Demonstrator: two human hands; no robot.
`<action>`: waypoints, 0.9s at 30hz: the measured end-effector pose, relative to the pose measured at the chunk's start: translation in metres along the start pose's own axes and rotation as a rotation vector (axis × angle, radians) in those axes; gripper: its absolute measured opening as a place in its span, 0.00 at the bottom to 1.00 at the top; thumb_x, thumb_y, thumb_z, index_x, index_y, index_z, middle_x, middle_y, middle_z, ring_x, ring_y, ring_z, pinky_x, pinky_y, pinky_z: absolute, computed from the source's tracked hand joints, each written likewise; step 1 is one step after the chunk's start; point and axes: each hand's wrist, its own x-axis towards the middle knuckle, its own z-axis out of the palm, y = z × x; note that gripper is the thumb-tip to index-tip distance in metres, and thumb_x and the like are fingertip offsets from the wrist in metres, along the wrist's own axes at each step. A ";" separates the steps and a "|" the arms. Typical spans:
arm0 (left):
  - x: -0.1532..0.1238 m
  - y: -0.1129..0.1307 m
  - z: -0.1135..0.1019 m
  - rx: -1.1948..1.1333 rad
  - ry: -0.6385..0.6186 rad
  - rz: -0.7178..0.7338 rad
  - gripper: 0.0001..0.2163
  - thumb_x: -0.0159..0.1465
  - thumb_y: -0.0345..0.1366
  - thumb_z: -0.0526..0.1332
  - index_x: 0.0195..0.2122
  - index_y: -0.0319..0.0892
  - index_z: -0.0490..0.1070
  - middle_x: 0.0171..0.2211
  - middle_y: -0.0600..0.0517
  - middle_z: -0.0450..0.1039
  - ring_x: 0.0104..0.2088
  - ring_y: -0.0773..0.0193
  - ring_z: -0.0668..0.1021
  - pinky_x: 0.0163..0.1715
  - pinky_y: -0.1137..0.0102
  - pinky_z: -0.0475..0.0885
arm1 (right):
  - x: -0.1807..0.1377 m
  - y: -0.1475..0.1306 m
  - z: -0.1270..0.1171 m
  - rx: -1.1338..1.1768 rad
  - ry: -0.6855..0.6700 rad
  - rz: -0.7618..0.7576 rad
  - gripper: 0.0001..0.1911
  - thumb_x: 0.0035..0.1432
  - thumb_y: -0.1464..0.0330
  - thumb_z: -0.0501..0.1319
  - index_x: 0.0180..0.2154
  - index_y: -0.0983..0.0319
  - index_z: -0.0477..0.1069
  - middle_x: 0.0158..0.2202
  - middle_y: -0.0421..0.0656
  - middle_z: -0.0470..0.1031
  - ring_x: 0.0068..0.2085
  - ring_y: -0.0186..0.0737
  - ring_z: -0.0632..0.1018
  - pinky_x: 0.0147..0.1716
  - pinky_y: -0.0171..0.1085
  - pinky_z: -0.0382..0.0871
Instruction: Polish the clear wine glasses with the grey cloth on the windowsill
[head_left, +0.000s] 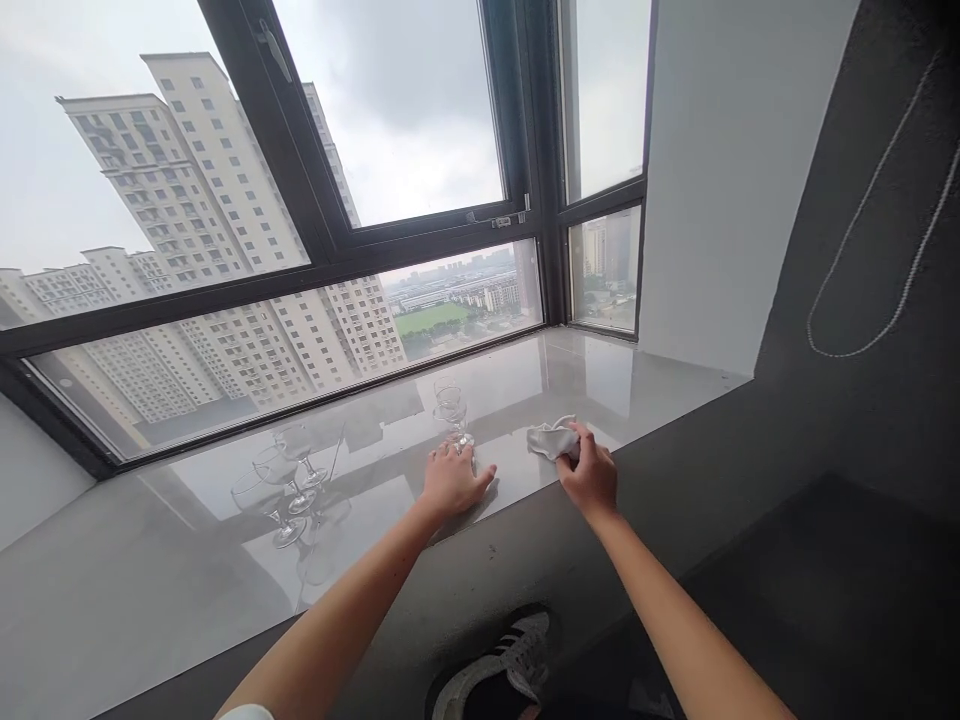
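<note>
My left hand (454, 480) lies palm down on the glossy window sill (525, 478), thumb out to the side and fingers stretched forward. Just beyond its fingertips stands a clear stemmed glass (451, 408); whether the fingers touch its foot I cannot tell. My right hand (590, 474) pinches a crumpled white cloth (551, 440) between thumb and fingers, close above or on the sill. Several more wine glasses (276, 472) stand in a group farther left on the sill.
A dark-framed window (435, 230) rises behind the sill, with a latch handle (499, 218) on its lower bar. A beaded blind cord (851, 352) hangs at the right. Below the sill's front edge a striped shoe (499, 670) shows.
</note>
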 end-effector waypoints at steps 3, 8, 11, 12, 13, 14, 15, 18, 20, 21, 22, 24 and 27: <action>-0.002 -0.007 0.000 0.013 0.000 -0.004 0.36 0.65 0.63 0.43 0.61 0.42 0.66 0.65 0.38 0.62 0.67 0.40 0.59 0.62 0.47 0.53 | 0.000 0.000 0.000 -0.001 0.003 -0.006 0.24 0.54 0.67 0.56 0.54 0.60 0.65 0.36 0.47 0.78 0.39 0.52 0.77 0.44 0.48 0.69; -0.010 -0.027 -0.001 0.037 -0.013 -0.006 0.36 0.65 0.62 0.43 0.63 0.41 0.64 0.64 0.37 0.63 0.67 0.39 0.58 0.63 0.45 0.50 | 0.000 0.001 0.000 -0.013 -0.005 -0.007 0.24 0.54 0.67 0.57 0.54 0.61 0.65 0.38 0.48 0.79 0.39 0.51 0.77 0.44 0.47 0.69; -0.017 -0.044 -0.007 0.036 -0.042 -0.038 0.36 0.65 0.62 0.45 0.64 0.42 0.63 0.66 0.38 0.61 0.66 0.38 0.58 0.62 0.44 0.50 | -0.001 0.002 0.000 -0.023 -0.016 0.002 0.25 0.54 0.67 0.57 0.55 0.61 0.65 0.40 0.49 0.79 0.39 0.52 0.77 0.44 0.47 0.69; -0.018 -0.051 -0.009 0.035 -0.052 -0.059 0.35 0.65 0.61 0.45 0.64 0.42 0.62 0.66 0.38 0.61 0.66 0.38 0.59 0.62 0.45 0.51 | -0.001 0.003 0.000 -0.023 -0.020 0.005 0.25 0.55 0.67 0.57 0.55 0.60 0.65 0.41 0.49 0.79 0.39 0.52 0.77 0.44 0.47 0.69; -0.020 -0.059 -0.011 0.038 -0.058 -0.082 0.34 0.65 0.60 0.45 0.64 0.43 0.62 0.65 0.38 0.61 0.66 0.39 0.60 0.62 0.46 0.53 | -0.002 0.003 0.000 -0.024 -0.021 0.005 0.25 0.55 0.67 0.57 0.55 0.60 0.65 0.41 0.49 0.79 0.40 0.52 0.77 0.44 0.47 0.69; -0.022 -0.067 -0.013 0.045 -0.062 -0.109 0.33 0.65 0.59 0.45 0.63 0.43 0.63 0.65 0.39 0.62 0.65 0.39 0.61 0.61 0.47 0.54 | -0.002 0.003 0.000 -0.024 -0.020 0.004 0.25 0.55 0.67 0.57 0.55 0.60 0.65 0.41 0.49 0.79 0.40 0.52 0.77 0.44 0.47 0.69; -0.023 -0.076 -0.015 0.055 -0.063 -0.138 0.32 0.66 0.58 0.46 0.62 0.43 0.64 0.64 0.39 0.63 0.64 0.40 0.62 0.60 0.48 0.55 | -0.002 0.004 0.001 -0.024 -0.018 0.001 0.25 0.55 0.67 0.57 0.55 0.60 0.65 0.40 0.49 0.79 0.40 0.52 0.77 0.44 0.47 0.69; -0.026 -0.106 -0.017 0.088 -0.056 -0.227 0.29 0.66 0.55 0.47 0.60 0.43 0.66 0.63 0.39 0.65 0.64 0.42 0.63 0.60 0.50 0.56 | -0.002 0.006 0.002 -0.029 -0.006 -0.008 0.24 0.54 0.66 0.58 0.55 0.60 0.65 0.38 0.48 0.79 0.38 0.52 0.77 0.44 0.47 0.69; -0.028 -0.126 -0.018 0.093 -0.057 -0.280 0.27 0.66 0.53 0.47 0.59 0.43 0.66 0.61 0.39 0.67 0.64 0.43 0.63 0.60 0.51 0.56 | -0.001 0.007 0.004 -0.036 -0.002 -0.015 0.25 0.54 0.66 0.58 0.54 0.60 0.65 0.39 0.48 0.79 0.38 0.52 0.77 0.44 0.47 0.68; -0.029 -0.136 -0.018 0.091 -0.060 -0.301 0.27 0.67 0.52 0.46 0.59 0.43 0.66 0.61 0.39 0.68 0.63 0.44 0.64 0.59 0.52 0.57 | -0.001 0.008 0.004 -0.039 0.000 -0.017 0.25 0.54 0.66 0.58 0.55 0.60 0.65 0.40 0.48 0.79 0.38 0.52 0.77 0.44 0.46 0.68; -0.031 -0.144 -0.018 0.086 -0.065 -0.319 0.26 0.67 0.51 0.46 0.59 0.43 0.67 0.60 0.40 0.68 0.63 0.45 0.65 0.59 0.53 0.57 | -0.001 0.009 0.005 -0.043 0.001 -0.019 0.25 0.54 0.66 0.58 0.55 0.60 0.65 0.41 0.49 0.79 0.38 0.52 0.77 0.44 0.46 0.68; -0.033 -0.158 -0.019 0.077 -0.073 -0.346 0.25 0.68 0.49 0.44 0.59 0.43 0.66 0.60 0.40 0.68 0.62 0.46 0.66 0.58 0.55 0.59 | -0.002 0.009 0.005 -0.049 0.002 -0.020 0.25 0.54 0.66 0.58 0.55 0.60 0.65 0.42 0.49 0.79 0.39 0.52 0.77 0.44 0.46 0.68; -0.037 -0.173 -0.020 0.067 -0.078 -0.371 0.25 0.68 0.47 0.44 0.60 0.42 0.65 0.62 0.40 0.66 0.63 0.47 0.65 0.58 0.57 0.59 | -0.002 0.010 0.005 -0.054 0.001 -0.021 0.25 0.54 0.66 0.58 0.55 0.61 0.65 0.41 0.49 0.79 0.39 0.52 0.77 0.44 0.46 0.68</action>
